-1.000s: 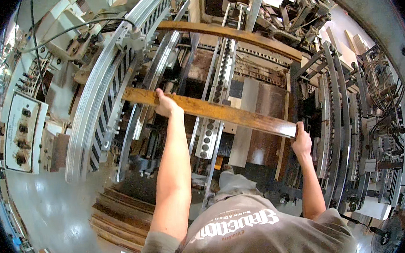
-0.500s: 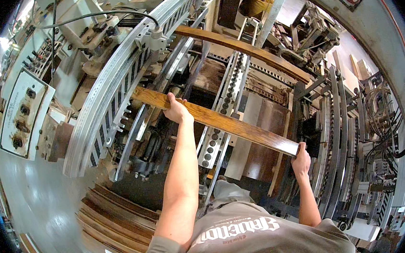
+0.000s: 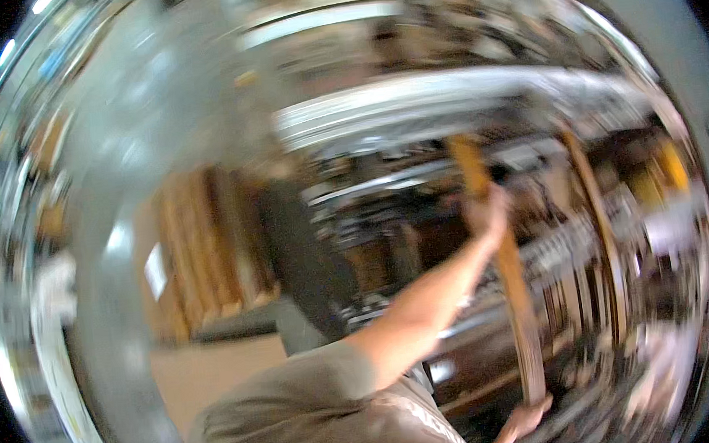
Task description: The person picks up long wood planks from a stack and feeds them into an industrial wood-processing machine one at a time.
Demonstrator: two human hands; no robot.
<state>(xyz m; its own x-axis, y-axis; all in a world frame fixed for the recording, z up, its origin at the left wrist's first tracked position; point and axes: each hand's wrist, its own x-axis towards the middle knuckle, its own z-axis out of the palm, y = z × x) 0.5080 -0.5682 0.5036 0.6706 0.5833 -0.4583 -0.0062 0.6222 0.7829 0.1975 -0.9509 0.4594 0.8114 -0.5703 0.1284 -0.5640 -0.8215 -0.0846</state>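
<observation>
A long brown wooden board (image 3: 521, 316) lies across the machine, held at two places. My left hand (image 3: 489, 214) is closed around it toward its far end, the fingers smeared by motion. At the near end, low in the picture, my right hand (image 3: 528, 417) grips the board's tip. A second wooden board (image 3: 600, 229) runs roughly alongside on the right, apart from both hands. The far ends of both boards come up to a pale metal rail (image 3: 412, 102).
On my left stands a stack of brown boards (image 3: 200, 235) with a white paper on it. A tan panel (image 3: 208, 373) lies nearer to me. Grey floor (image 3: 124, 140) stretches beyond the stack. Blurred machine parts and a yellow item (image 3: 672, 164) are on the right.
My view has swung sharply to the left, so the machine and boards now appear turned and farther right, and the stack shows more fully. Both hands still hold the same board.
</observation>
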